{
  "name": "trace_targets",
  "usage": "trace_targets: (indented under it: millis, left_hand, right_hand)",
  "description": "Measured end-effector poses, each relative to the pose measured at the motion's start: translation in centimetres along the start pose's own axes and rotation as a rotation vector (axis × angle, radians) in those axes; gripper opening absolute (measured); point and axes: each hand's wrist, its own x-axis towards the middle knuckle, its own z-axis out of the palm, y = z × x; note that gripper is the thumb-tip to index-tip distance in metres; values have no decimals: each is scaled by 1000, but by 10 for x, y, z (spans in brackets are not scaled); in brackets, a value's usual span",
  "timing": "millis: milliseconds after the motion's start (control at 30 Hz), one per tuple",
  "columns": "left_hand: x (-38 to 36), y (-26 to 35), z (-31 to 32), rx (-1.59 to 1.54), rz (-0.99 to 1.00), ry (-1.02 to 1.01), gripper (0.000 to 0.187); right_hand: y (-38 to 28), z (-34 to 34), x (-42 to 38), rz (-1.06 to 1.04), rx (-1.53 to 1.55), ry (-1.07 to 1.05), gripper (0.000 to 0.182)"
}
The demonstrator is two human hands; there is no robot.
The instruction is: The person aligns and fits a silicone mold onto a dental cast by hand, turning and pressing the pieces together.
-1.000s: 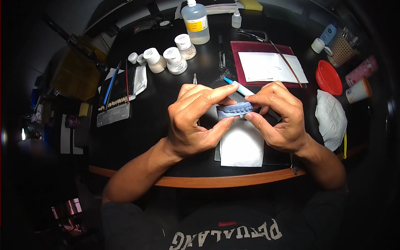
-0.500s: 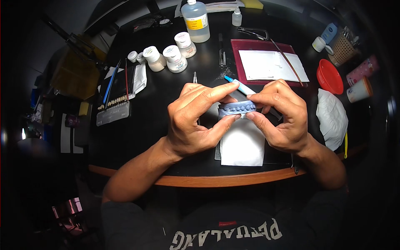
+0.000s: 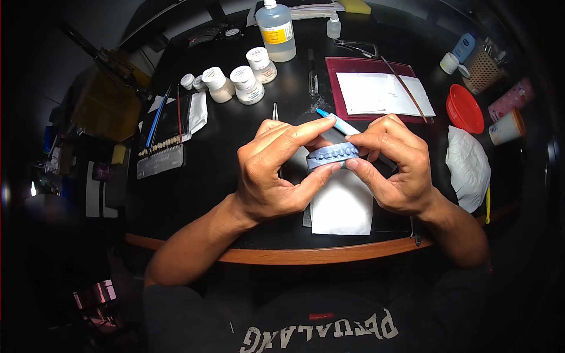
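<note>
A blue-grey dental model [image 3: 332, 154] with a row of teeth is held up over the table's front half. My left hand [image 3: 279, 162] is closed on its left end, the thumb under the near edge and the index finger stretched out above. At the right end, my right hand [image 3: 400, 159] pinches it between thumb and fingers. Just beyond the model, a blue and white pen-like stick [image 3: 344, 126] shows between my index fingertips. Beneath the hands lies a folded white tissue [image 3: 342, 206], its far part hidden by the model and thumbs.
White-capped powder jars [image 3: 247, 85] and a large liquid bottle [image 3: 276, 35] stand at the back left. A tooth shade guide [image 3: 160, 162] lies at left. Behind the hands is a maroon board [image 3: 339, 88] with white paper; a red bowl [image 3: 465, 109] and crumpled tissue [image 3: 468, 170] are at right.
The dental model has tilted slightly between my fingers, so the tops of its teeth show more. My right hand has shifted a little to the left.
</note>
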Motion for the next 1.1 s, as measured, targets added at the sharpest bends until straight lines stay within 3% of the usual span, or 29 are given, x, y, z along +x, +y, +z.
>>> trace_targets:
  millis: [1100]
  left_hand:
    - [0,1,3,5,89,17,64]
  right_hand:
    - [1,3,-2,48,4,-87,29]
